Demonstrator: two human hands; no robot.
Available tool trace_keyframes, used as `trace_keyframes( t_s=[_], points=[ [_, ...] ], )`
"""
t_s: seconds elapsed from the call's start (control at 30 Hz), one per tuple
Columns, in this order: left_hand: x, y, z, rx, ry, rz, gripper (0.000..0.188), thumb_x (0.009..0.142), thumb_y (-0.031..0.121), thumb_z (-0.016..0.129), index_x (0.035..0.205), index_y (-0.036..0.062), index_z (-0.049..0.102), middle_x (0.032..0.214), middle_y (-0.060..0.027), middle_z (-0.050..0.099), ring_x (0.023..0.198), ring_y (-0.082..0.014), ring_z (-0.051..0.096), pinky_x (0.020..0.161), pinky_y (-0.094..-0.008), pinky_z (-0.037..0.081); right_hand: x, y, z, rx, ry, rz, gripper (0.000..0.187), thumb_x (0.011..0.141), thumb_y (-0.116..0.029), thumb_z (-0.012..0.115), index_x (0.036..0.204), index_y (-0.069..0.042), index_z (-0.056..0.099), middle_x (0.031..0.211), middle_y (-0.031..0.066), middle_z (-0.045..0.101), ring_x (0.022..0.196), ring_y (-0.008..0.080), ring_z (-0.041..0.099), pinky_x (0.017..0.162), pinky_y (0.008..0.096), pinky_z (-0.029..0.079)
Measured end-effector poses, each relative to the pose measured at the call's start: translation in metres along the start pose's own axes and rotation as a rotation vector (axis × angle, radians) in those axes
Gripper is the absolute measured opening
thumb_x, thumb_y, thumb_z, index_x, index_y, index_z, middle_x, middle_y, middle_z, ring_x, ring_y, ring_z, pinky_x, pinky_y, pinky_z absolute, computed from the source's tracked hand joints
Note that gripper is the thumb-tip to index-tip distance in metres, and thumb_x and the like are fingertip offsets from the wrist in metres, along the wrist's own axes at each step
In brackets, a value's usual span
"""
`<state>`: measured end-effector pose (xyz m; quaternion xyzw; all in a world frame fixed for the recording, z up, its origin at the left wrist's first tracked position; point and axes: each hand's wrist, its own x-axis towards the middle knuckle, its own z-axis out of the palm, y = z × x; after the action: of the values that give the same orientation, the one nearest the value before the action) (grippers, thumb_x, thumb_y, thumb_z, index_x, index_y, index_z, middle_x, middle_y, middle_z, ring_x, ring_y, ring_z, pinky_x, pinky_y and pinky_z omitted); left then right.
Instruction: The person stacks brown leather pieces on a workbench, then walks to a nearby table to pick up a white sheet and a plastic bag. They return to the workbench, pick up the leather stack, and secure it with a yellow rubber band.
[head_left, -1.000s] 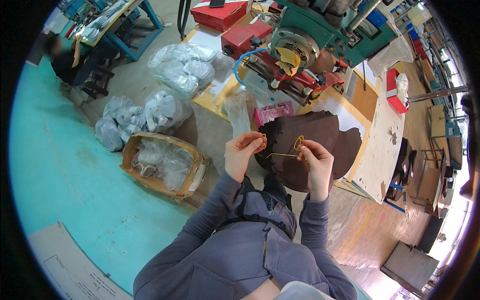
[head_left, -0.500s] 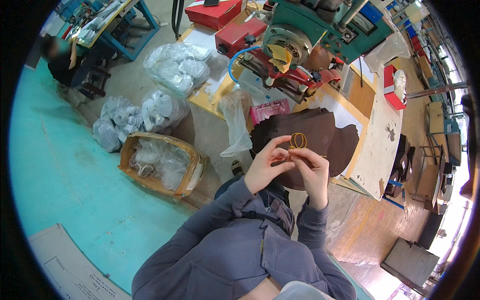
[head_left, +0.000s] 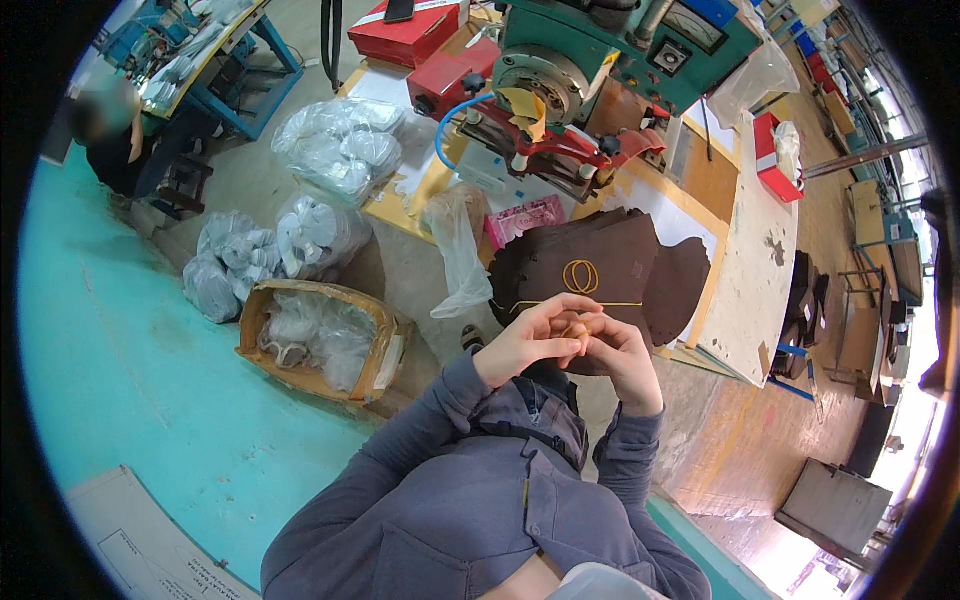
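My left hand (head_left: 530,340) and my right hand (head_left: 622,358) meet in front of my body, over the near edge of a stack of dark brown flat pieces (head_left: 625,258). Both have their fingers bent and pressed together at the tips. Whatever is between the fingertips, if anything, is hidden or too small to name. Just beyond my fingers, a yellow rubber band (head_left: 580,277) shows as small loops on top of the stack. A thin yellow strand runs straight across the pieces beside it.
A green and red machine (head_left: 545,85) stands behind the stack on the table. Near it are a pink packet (head_left: 525,220) and a clear plastic bag (head_left: 460,250). Left are a cardboard box (head_left: 380,350) and bagged bundles (head_left: 320,235). A person (head_left: 115,145) sits far left.
My hands have drawn slightly nearer to my body and closed in on each other. The left fingers, spread before, are now bent together. More of the yellow loops and strand shows.
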<state>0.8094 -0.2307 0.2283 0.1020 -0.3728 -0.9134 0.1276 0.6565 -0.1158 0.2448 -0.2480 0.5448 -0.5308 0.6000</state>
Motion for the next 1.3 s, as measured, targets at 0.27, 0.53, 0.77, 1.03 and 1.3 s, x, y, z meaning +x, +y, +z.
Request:
trace_keyframes(
  t_s=[0.27,0.53,0.77,1.03,1.3],
  points=[
    [0.012,-0.011,0.005,-0.207,0.081,-0.025,0.011,0.093,0.011,0.052,0.101,0.0075,0.047,0.079,0.0004,0.049,0.070,-0.0090,0.048,0.065,-0.0232,0.040,-0.005,0.029,-0.010,0.933,-0.330,-0.306,0.040,0.090,-0.035,0.051,0.105,0.002,0.060,0.053,-0.0058,0.032,0.052,0.0063,0.034,0.052,0.0227,0.028],
    [0.025,-0.048,0.038,0.196,-0.021,-0.057,0.032,0.093,0.009,0.051,0.125,0.0054,0.049,0.120,-0.0027,0.054,0.109,-0.0112,0.051,0.099,-0.0273,0.036,-0.041,-0.014,-0.054,0.759,0.089,-0.669,0.060,0.089,-0.013,0.049,0.144,-0.003,0.029,0.146,0.0187,0.034,0.088,0.0142,0.055,0.081,0.0267,0.048],
    [0.045,-0.107,0.077,0.033,-0.273,-0.368,0.030,0.095,0.012,0.052,0.123,0.0024,0.051,0.117,-0.0044,0.057,0.113,-0.0128,0.050,0.099,-0.0272,0.037,-0.023,-0.038,-0.156,-0.250,0.451,-0.523,0.051,0.095,-0.025,0.050,0.139,-0.001,0.037,0.132,0.0127,0.048,0.112,0.0156,0.050,0.101,0.0288,0.035],
    [0.112,-0.210,0.120,-0.259,0.212,-0.766,0.050,0.092,0.026,0.058,0.133,0.0060,0.039,0.118,-0.0036,0.056,0.106,-0.0100,0.051,0.090,-0.0257,0.041,0.155,0.013,-0.310,-1.046,0.357,-0.182,0.064,0.083,-0.050,0.062,0.104,0.011,0.059,0.103,0.0263,0.062,0.100,0.0354,0.060,0.087,0.0390,0.046],
    [0.194,-0.299,0.081,-0.679,1.234,-0.267,0.100,0.077,0.049,0.071,0.147,0.0238,0.004,0.152,-0.0095,0.011,0.140,-0.0313,0.010,0.104,-0.0611,0.025,0.242,0.039,-0.358,-1.156,0.040,0.266,0.083,0.079,-0.072,0.051,0.093,0.010,0.063,0.091,0.0254,0.063,0.081,0.0345,0.063,0.075,0.0392,0.049]
  ],
)
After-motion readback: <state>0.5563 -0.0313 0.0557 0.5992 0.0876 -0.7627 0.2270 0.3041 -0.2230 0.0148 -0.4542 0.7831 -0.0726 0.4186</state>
